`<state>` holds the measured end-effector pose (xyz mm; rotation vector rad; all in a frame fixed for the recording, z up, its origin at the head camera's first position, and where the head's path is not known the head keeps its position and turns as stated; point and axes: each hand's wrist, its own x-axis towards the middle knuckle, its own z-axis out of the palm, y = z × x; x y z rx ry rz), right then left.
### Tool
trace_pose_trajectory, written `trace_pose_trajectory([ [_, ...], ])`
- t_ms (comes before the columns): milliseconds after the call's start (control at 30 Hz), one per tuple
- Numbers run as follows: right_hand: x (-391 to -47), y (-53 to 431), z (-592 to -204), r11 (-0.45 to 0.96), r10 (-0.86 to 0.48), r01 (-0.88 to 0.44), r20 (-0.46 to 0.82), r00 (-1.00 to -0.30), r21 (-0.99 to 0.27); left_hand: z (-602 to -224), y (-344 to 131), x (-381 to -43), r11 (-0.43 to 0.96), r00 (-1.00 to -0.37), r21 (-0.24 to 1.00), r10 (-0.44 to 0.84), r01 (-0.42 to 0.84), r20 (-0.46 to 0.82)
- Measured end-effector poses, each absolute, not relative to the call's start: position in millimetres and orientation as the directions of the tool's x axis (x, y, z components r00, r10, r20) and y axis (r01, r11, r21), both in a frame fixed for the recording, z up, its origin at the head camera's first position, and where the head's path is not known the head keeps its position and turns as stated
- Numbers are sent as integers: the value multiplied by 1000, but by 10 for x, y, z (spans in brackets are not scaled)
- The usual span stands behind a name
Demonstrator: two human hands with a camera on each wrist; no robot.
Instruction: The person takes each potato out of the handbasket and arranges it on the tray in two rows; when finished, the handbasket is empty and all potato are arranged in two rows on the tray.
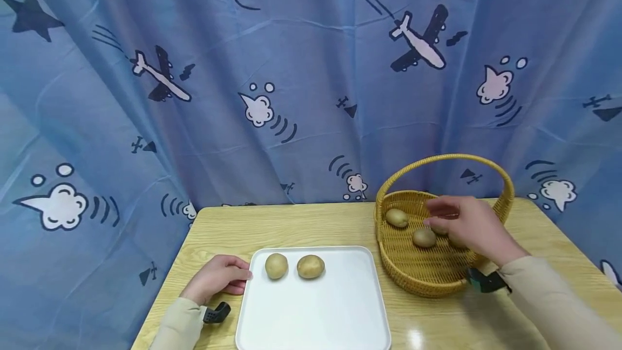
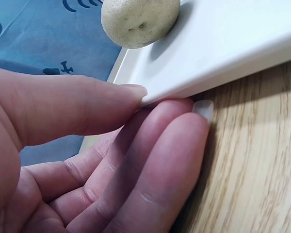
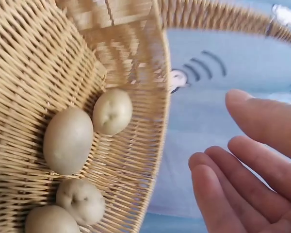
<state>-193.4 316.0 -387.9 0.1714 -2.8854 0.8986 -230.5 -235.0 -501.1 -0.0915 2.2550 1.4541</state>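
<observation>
At the left edge of a white tray (image 1: 316, 315), my left hand (image 1: 220, 277) pinches the rim. In the left wrist view the thumb (image 2: 106, 104) lies on top of the rim and the curled fingers sit under it. Two potatoes rest near the tray's far side, a rounder potato (image 1: 276, 266) on the left and an oval potato (image 1: 311, 267) beside it. My right hand (image 1: 478, 228) hangs over a wicker basket (image 1: 413, 280), its fingers loosely bent and nothing between them. Several potatoes lie inside the basket, among them a large oval potato (image 3: 69, 141).
The basket's tall arched handle (image 1: 447, 157) rises over my right hand. Wooden tabletop (image 1: 311, 226) shows around the tray and basket. Behind the table hangs a blue curtain (image 1: 301, 69) printed with planes and clouds.
</observation>
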Motion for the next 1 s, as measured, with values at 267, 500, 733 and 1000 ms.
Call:
trace_pose_trajectory([
  [267, -2509, 3161, -4215, 749, -84, -56, -10, -996, -661, -5024, -2339, -2300, 425, -894, 858, 202, -288, -400],
  [500, -2691, 3090, -4395, 780, -137, -93, -23, -990, -619, -4994, -2372, -2286, 435, -891, 850, 190, -299, -411],
  [733, -2814, 3063, -4509, 799, -132, -70, -60, -989, -598, -5004, -2390, -2305, 428, -894, 855, 191, -295, -404],
  [1000, -2898, 3064, -4589, 802, -136, -70, -67, -988, -593, -5032, -2392, -2326, 425, -897, 857, 190, -292, -400],
])
